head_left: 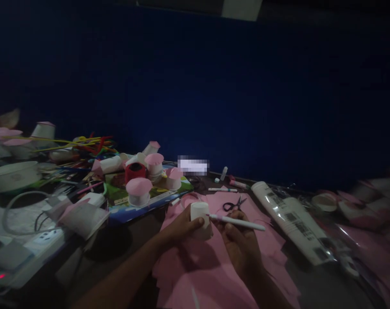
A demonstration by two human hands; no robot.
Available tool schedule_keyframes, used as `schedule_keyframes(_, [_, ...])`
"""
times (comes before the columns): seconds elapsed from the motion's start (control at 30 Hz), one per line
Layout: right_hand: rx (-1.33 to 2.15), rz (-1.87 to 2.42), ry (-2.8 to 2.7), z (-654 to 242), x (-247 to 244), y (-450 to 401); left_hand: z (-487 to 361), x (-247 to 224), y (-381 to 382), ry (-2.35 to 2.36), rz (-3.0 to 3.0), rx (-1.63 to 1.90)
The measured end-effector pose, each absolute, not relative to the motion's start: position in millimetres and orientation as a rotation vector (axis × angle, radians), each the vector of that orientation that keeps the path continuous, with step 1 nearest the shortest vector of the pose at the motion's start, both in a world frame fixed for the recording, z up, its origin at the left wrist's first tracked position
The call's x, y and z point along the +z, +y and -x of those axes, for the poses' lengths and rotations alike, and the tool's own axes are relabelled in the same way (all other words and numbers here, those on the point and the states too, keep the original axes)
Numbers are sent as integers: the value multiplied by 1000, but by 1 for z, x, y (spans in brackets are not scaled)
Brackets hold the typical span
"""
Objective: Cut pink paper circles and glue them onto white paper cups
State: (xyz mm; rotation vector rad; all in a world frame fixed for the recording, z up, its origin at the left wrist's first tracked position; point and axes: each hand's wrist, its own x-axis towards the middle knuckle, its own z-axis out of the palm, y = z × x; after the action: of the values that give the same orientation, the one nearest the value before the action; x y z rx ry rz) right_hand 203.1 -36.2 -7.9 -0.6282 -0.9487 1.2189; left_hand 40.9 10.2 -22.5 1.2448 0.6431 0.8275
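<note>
Near the centre, my left hand is wrapped round a white paper cup, with the thumb across its front. My right hand grips a white marker, its pinkish tip at the cup's right side, touching or very close to it. Under both hands lie pink paper sheets. Black-handled scissors rest on the paper just beyond my right hand. Another marker lies behind the scissors.
Cups with pink paper tops stand on a colourful board at left. A power strip is at lower left, beside a cable. Stacked cups in plastic wrap lie at right. Pipe cleaners are heaped back left.
</note>
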Motion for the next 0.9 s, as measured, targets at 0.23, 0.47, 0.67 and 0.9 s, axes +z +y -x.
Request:
schedule_keyframes(0.23, [679, 935, -1273, -204, -20, -44, -40, -10, -1, 664, -1268, 784])
schedule_keyframes(0.47, [358, 936, -1559, -206, -19, -46, -41, -8, -2, 657, -1313, 792])
schedule_keyframes(0.67, [367, 918, -1582, -207, -18, -45, -42, -3, -5, 578, -1265, 774])
schedule_keyframes(0.9, [373, 952, -1572, -207, -19, -45, -43, -3, -5, 569, -1282, 781])
